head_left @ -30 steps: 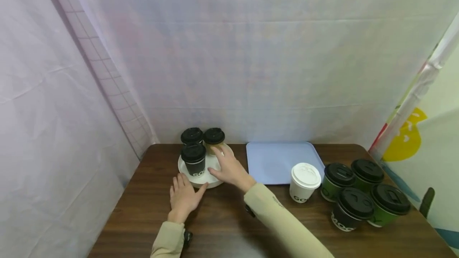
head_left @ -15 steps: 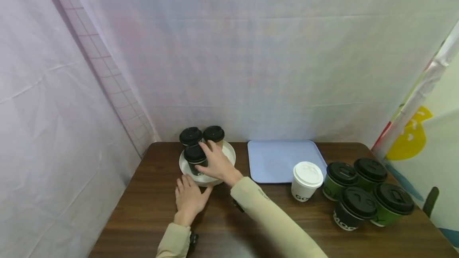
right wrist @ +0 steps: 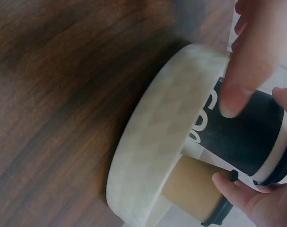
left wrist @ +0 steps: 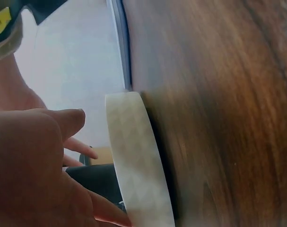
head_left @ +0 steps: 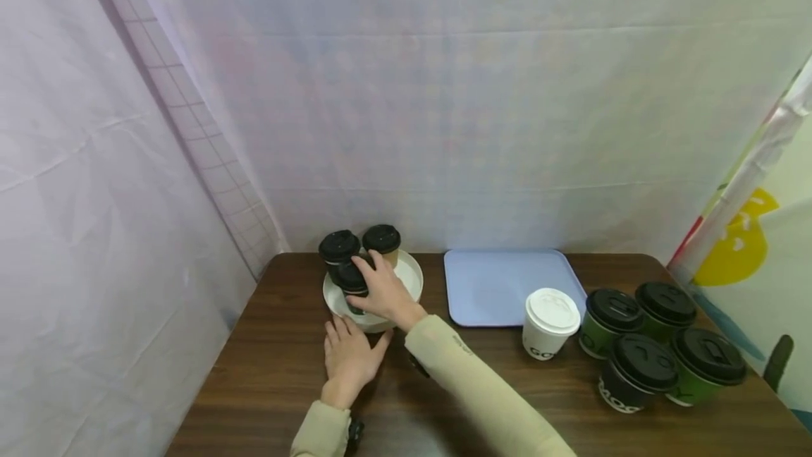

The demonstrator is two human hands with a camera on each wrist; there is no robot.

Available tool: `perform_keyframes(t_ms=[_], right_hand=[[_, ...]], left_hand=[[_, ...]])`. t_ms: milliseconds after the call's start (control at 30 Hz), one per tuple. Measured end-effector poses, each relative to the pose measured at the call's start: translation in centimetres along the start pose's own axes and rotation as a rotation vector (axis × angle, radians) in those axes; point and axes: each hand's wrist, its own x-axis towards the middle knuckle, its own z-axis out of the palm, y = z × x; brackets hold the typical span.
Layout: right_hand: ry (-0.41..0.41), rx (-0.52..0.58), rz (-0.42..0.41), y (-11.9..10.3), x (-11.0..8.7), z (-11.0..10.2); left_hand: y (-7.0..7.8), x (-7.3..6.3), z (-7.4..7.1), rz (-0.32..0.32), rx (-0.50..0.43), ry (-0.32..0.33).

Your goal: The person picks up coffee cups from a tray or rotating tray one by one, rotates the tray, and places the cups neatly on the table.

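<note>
A round white tray [head_left: 412, 278] with a faceted side wall [right wrist: 150, 137] stands at the table's back left. On it are three lidded paper coffee cups. My right hand [head_left: 385, 295] grips the front dark cup [right wrist: 252, 135], its thumb pressed on the printed side and its fingers around by the black lid. Behind that are another dark cup [head_left: 339, 245] and a tan cup [head_left: 382, 238], both black-lidded. With fingers extended, my left hand [head_left: 352, 357] touches the near edge of the tray; in the left wrist view its fingertips meet the rim [left wrist: 138, 161].
A light blue rectangular tray [head_left: 507, 288] lies at the back middle of the brown table [head_left: 266, 372]. Right of it stand a white-lidded white cup [head_left: 550, 323] and several black-lidded cups, green ones [head_left: 707, 358] and a dark one [head_left: 637, 376]. White curtains hang behind.
My right hand has moved left from beside the tan cup to the front dark cup and taken hold of it. My left hand stays at the round tray's near edge.
</note>
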Motion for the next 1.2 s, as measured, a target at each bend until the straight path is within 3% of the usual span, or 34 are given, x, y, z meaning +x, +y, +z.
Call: perform_keyframes(t_ms=[200,467,900,1200], right_hand=[[0.019,0.027,0.015,0.4,-0.3,0.3],[0.060,0.057,0.023,1.1,-0.8,0.4],[0.163,0.064,0.000,1.9,-1.9,-0.6],[0.222,0.058,-0.003,2.6,-2.5,-1.7]], left_hand=[[-0.1,-0.1,0.1,-0.009,-0.027,-0.007],[-1.2,0.9,-0.5,-0.035,-0.079,-0.012],[-2.4,2.3,-1.2,-0.016,-0.078,0.011],[-2.9,2.6,-1.2,-0.023,-0.080,-0.010]])
